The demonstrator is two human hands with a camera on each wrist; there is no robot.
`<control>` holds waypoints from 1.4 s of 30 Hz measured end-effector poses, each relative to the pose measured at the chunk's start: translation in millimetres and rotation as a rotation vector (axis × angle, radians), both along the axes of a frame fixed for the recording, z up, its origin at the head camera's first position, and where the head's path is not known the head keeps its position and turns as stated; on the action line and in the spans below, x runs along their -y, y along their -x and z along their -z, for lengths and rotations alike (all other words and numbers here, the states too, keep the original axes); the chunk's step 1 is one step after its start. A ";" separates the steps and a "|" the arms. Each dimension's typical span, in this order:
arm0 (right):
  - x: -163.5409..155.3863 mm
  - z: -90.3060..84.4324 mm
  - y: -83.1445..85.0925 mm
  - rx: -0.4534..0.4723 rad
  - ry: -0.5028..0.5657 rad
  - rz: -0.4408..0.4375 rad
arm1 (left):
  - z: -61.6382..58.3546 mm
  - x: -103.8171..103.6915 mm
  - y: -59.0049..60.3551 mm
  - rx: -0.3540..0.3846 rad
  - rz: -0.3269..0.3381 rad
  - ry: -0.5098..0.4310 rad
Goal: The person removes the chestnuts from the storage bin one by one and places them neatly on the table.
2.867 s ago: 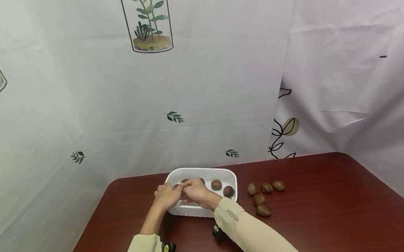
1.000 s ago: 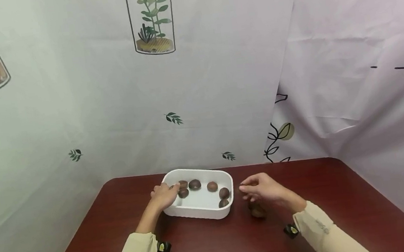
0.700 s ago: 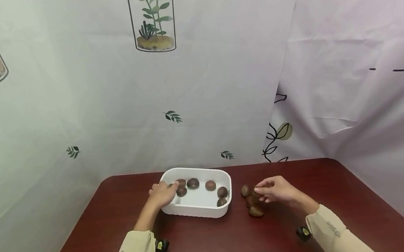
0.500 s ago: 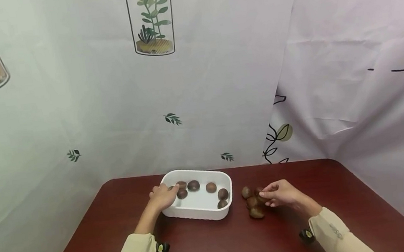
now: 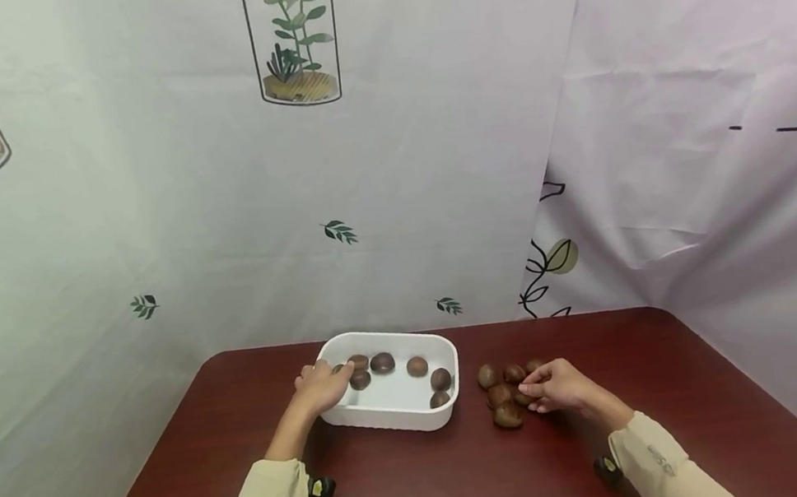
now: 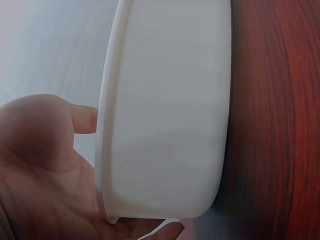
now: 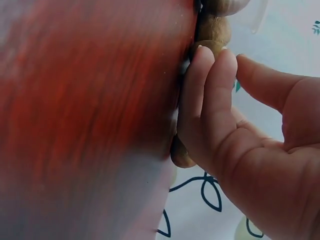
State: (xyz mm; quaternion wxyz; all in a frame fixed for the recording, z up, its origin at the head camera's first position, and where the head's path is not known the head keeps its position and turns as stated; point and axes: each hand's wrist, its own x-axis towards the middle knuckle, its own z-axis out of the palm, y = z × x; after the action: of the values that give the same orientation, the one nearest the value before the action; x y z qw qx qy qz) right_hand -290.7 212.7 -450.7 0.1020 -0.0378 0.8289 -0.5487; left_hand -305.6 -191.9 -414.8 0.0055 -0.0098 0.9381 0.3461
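A white rectangular tray sits on the table with several chestnuts inside. My left hand grips the tray's left end; in the left wrist view the thumb reaches the rim and fingers wrap the corner. One chestnut there is partly hidden by these fingers. To the right of the tray, several brown chestnuts lie in a close group on the table. My right hand is at this group's right side, its thumb and fingertips pinching a chestnut, also partly visible past the fingertips in the right wrist view.
The dark red wooden table has rounded far corners. Behind and beside it hang pale cloth walls printed with plants. Each wrist wears a black strap device.
My right hand has left the tray, moved right to the table's chestnut group and lowered there; that group now has one more chestnut. My left hand keeps its hold on the tray's end.
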 end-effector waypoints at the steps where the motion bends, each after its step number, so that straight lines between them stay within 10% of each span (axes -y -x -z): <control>1: -0.1 0.4 -0.1 -0.011 0.000 0.001 | -0.2 -0.2 0.1 0.001 0.000 0.001; 19: 23.2 -18.2 -6.2 -0.278 -0.377 0.181 | 3.9 1.4 2.4 0.001 -0.011 0.031; 34: 84.4 -44.4 3.6 -0.169 0.002 -0.031 | 4.2 0.4 3.8 -0.013 -0.012 0.037; 42: 106.6 -45.4 9.7 -0.248 -0.105 0.044 | 2.3 -1.3 4.1 -0.018 -0.013 0.033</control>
State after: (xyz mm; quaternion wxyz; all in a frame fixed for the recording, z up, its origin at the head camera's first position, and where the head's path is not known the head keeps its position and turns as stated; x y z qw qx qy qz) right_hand -300.4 106.0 -405.4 -0.0114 -0.0815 0.8635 -0.4976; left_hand -309.6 -190.7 -417.1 -0.0055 -0.0126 0.9437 0.3306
